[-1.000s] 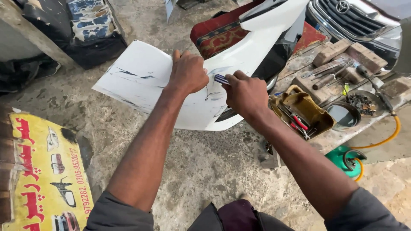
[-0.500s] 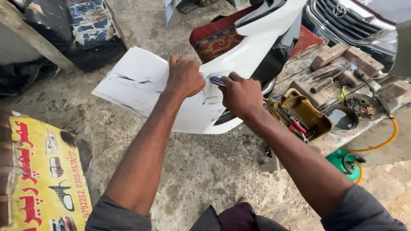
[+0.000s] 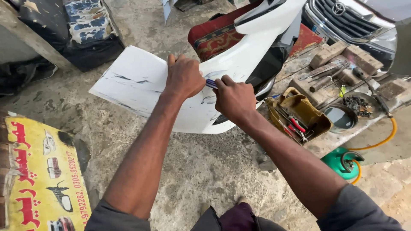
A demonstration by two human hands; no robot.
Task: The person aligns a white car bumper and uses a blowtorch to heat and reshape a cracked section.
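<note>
Here, the white car bumper (image 3: pixel 141 81) lies on the concrete ground, scuffed with dark cracks and scratches, and serves as the mark for everything else. Left of the bumper, at the frame's lower edge, a yellow sign (image 3: pixel 43 179) with red lettering and small car pictures lies flat. Above the bumper's left end sits a dark cushion with a blue patterned cover (image 3: pixel 87 21).

The left hand (image 3: pixel 184 77) reaches forward on a straight forearm and rests on the bumper's middle, fingers curled down and pressing the panel, knuckles up. Just beside it, the right hand (image 3: pixel 234 99) comes in on a bent arm, closed in a fist around a blue-handled tool (image 3: pixel 211 84); the tool's tip, hidden between the hands, points toward the left hand and meets the bumper surface.

Behind the bumper's raised right end lies a red patterned cushion (image 3: pixel 214 36). Right of the bumper stands a tan tool tray (image 3: pixel 308 112) holding pliers, then wooden blocks (image 3: pixel 342 57) and a round metal dish (image 3: pixel 340 117). Below the tray sits a green gas canister (image 3: pixel 342 162) with a yellow hose (image 3: pixel 385 139).
</note>
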